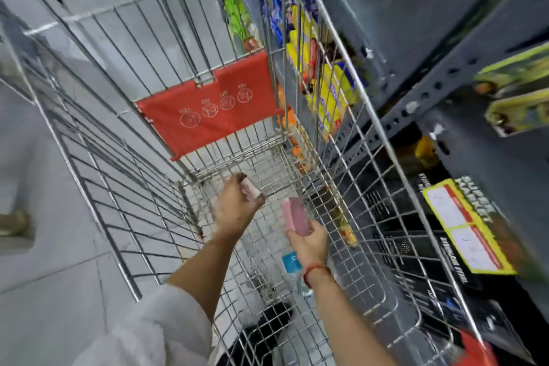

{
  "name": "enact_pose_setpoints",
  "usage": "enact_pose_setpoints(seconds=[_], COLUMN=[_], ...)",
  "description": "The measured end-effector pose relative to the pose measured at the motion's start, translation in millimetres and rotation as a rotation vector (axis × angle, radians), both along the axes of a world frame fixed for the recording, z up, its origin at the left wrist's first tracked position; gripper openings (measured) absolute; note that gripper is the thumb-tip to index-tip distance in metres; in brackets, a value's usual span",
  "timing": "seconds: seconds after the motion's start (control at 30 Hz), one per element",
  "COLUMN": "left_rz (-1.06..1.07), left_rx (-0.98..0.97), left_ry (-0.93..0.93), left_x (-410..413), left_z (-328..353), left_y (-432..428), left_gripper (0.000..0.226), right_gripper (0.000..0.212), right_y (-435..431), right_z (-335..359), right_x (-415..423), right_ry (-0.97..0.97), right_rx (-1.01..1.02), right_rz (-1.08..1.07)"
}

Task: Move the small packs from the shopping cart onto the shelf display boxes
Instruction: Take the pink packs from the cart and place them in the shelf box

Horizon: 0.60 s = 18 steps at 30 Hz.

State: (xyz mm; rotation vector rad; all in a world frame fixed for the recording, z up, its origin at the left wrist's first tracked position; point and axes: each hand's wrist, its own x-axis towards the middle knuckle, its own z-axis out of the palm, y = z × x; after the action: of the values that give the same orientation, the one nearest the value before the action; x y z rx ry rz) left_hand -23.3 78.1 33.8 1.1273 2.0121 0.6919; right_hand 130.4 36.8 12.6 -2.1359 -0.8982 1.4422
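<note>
Both my hands reach down inside the wire shopping cart [118,157]. My left hand [237,205] is closed around a small pale pink pack [251,189] near the cart's floor. A little to its right, my right hand [309,239] holds a flat pink and mauve pack [294,215] upright by its lower end. A blue and white pack [289,261] lies on the cart floor under my right wrist. Green display boxes [517,92] sit on the grey shelf [430,92] at the far right.
A red fabric flap [208,107] hangs on the cart's far end. Shelving packed with yellow, blue and green snack packs [326,89] runs along the cart's right side. A yellow and red leaflet [466,226] lies on a lower shelf. Grey tiled floor [44,276] lies to the left.
</note>
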Motion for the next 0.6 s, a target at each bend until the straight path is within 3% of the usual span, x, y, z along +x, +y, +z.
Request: enact_pose_setpoints(seconds=[0.07, 0.23, 0.6], left_rz=[0.117, 0.245, 0.293], left_rx=[0.082, 0.186, 0.282], left_ry=[-0.214, -0.435, -0.418], left_x=[9, 26, 54], left_z=[14, 31, 130], left_y=[-8, -37, -82], left_gripper=[0.046, 0.058, 0.059], right_gripper=[0.056, 0.058, 0.045], right_y=[-3, -15, -53], right_z=[11, 36, 149], right_x=[2, 5, 19], right_ry=[-0.088, -0.149, -0.252], right_rx=[0.062, 0.136, 0.333], right_rz=[0.027, -0.012, -0.049])
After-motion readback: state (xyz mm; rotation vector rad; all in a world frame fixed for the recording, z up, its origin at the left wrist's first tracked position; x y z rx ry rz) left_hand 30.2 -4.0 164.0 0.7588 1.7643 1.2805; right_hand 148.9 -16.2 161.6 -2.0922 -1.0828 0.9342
